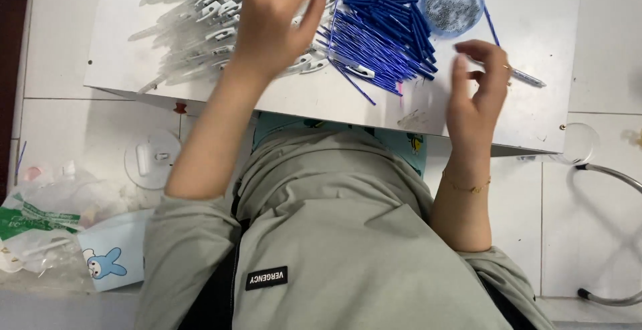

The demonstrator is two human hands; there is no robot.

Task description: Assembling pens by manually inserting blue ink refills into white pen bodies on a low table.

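Head view: the left hand (274, 19) reaches with spread, released fingers over the heap of clear pen barrels (200, 16), holding nothing as far as the motion blur lets me judge; the right hand (478, 86) has its grip pinched on a pen (525, 76) near the counter (321, 99) edge; the blue refills (381, 29) lie piled between the hands, just beside a round tub of small metal parts (453, 4); a careless sweep of either hand could likely scatter the refills or tip the tub.

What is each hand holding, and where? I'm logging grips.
Right hand pinches a blue pen refill near its tip end; left hand reaches over clear pen barrels, its grip unclear.
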